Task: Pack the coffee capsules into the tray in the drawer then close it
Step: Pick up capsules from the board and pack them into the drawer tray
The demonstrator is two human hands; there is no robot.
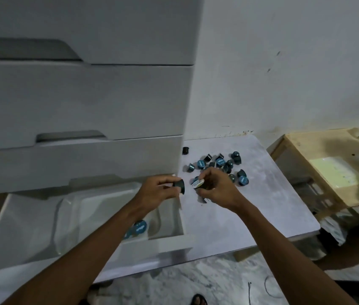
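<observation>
Dark teal coffee capsule (179, 186) pinched in left hand (158, 190), held above right edge of open white bottom drawer (20, 227). Second capsule with pale printed foil lid (197, 183) gripped by right hand (215, 190), just beside the first, over pale grey desk (262, 205). Loose heap of blue-lidded dark capsules (220, 165) scattered on desk beyond both hands. Clear plastic tray (68, 216) inside drawer, two blue-lidded capsules (137, 227) lying at its near right corner, partly hidden under left forearm. Wooden crate (319, 164) standing right of desk.
</observation>
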